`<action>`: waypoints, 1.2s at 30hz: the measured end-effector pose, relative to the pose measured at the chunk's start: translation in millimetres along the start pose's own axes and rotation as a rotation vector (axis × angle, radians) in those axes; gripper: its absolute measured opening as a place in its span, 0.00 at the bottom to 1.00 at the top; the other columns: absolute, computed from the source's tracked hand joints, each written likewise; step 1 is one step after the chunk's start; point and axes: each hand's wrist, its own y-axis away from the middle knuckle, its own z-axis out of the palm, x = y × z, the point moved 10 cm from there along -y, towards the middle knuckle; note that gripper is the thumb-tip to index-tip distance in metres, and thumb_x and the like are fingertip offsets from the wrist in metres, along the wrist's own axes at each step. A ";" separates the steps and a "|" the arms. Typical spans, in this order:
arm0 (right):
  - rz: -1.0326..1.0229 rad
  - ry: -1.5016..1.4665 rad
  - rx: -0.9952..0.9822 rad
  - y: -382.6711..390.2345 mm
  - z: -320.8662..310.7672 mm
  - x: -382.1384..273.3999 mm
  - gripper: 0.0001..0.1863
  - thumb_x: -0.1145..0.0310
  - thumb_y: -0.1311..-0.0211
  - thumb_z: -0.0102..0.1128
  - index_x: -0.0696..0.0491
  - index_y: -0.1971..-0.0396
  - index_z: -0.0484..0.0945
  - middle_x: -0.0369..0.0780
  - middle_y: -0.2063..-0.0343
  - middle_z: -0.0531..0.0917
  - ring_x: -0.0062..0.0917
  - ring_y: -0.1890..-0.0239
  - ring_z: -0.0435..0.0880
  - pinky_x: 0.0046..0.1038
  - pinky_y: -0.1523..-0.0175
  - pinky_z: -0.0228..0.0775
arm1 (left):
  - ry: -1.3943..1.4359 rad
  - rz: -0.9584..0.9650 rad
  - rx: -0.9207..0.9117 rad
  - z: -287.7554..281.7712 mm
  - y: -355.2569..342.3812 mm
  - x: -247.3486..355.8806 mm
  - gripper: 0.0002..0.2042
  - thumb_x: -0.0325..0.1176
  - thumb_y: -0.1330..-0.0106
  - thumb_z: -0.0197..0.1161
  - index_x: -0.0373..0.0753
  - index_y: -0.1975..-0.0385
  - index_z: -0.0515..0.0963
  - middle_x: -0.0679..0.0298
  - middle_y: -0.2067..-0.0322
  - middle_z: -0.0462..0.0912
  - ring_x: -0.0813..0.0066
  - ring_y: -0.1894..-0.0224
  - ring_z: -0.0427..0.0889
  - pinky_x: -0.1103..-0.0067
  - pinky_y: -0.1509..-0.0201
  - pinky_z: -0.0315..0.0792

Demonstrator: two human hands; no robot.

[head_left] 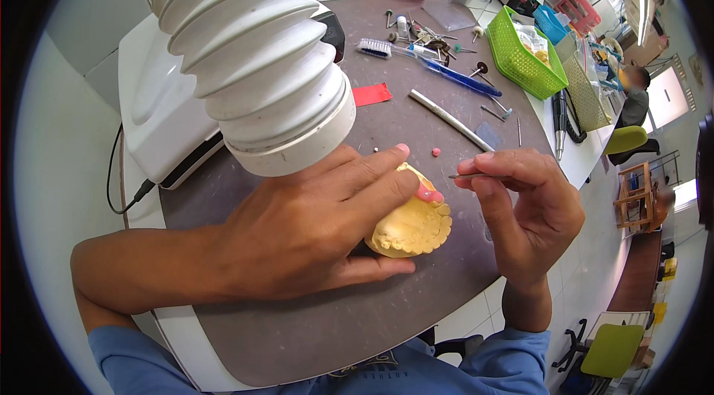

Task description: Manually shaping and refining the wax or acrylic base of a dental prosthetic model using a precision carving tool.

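A yellow plaster dental cast [409,228] with a row of teeth rests on the grey-brown mat. My left hand [312,224] is closed around its left side, fingers over the top and thumb along the near edge. Pink material [429,193] sits on the cast's far right part, beside my left fingertips. In a pinch of thumb and fingers, my right hand [528,209] holds a thin metal dental instrument [476,176]. Its tip points left, just right of the pink material; whether they touch I cannot tell. A small pink lump [436,152] lies beyond the cast.
A wide white ribbed suction hose [253,53] hangs over my left hand. Beyond the cast lie a silver rod-shaped handle [450,120], a blue toothbrush [454,71] and several small rotary burs. A green basket [524,60] stands far right, a white machine [160,97] at left.
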 end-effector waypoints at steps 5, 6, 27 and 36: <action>0.072 0.047 -0.043 -4.4 8.5 5.7 0.14 0.86 0.44 0.66 0.63 0.57 0.84 0.43 0.68 0.88 0.22 0.66 0.88 0.23 0.61 0.81 | 0.209 -0.170 -0.029 7.2 5.3 -17.5 0.43 0.40 0.53 0.86 0.32 0.39 0.68 0.52 0.42 0.79 0.62 0.53 0.86 0.72 0.48 0.84; 0.108 0.132 -0.058 -5.9 8.8 7.1 0.14 0.85 0.43 0.65 0.61 0.56 0.85 0.42 0.70 0.87 0.20 0.69 0.87 0.22 0.63 0.79 | 0.214 -0.171 -0.027 7.1 4.3 -17.5 0.43 0.40 0.53 0.86 0.32 0.39 0.68 0.52 0.42 0.79 0.62 0.53 0.86 0.72 0.48 0.84; 0.288 -0.021 -0.400 -11.6 33.8 21.5 0.08 0.77 0.39 0.69 0.55 0.61 0.89 0.38 0.70 0.82 0.19 0.69 0.79 0.21 0.65 0.70 | 0.720 -0.493 -0.115 22.2 9.8 -41.9 0.11 0.27 0.25 0.57 0.33 0.47 0.73 0.63 0.52 0.75 0.83 0.56 0.74 0.83 0.50 0.72; 0.293 -0.018 -0.417 -10.2 36.5 22.1 0.09 0.77 0.39 0.69 0.55 0.59 0.90 0.38 0.70 0.83 0.20 0.68 0.79 0.22 0.63 0.71 | 0.728 -0.502 -0.088 22.6 10.6 -43.8 0.09 0.27 0.25 0.58 0.35 0.48 0.74 0.64 0.52 0.75 0.83 0.56 0.74 0.83 0.50 0.72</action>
